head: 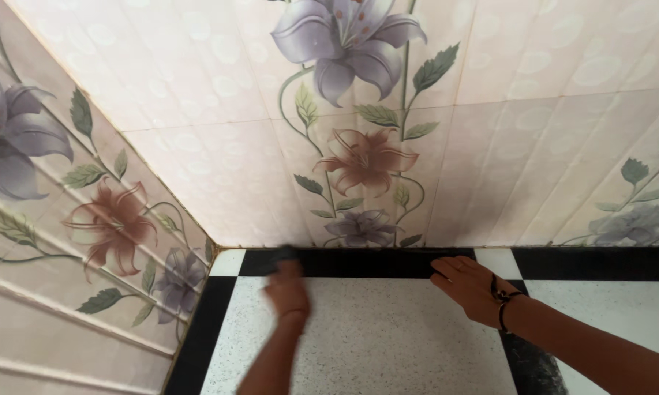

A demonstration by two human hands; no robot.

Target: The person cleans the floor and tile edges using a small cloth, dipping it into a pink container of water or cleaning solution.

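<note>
Speckled white stone forms the worktop (373, 344) across the lower centre of the frame, bordered by black and white squares along its back and left edges. Pink wall tiles (219, 153) printed with purple and rust-red lilies fill the upper frame and the left side, meeting in a corner at centre left. The left hand (287, 291), blurred, sits at lower centre, just right of that corner; its fingers appear curled over a small dark object (282, 256), possibly a cloth or scrubber, pressed on the black border strip (358, 263) where the worktop meets the wall. The blur hides the exact grip. The right hand (470, 289), at lower right of centre, lies palm down with fingers extended and flat on the same black strip, holding nothing. A dark cord bracelet (502, 300) circles the right wrist.
</note>
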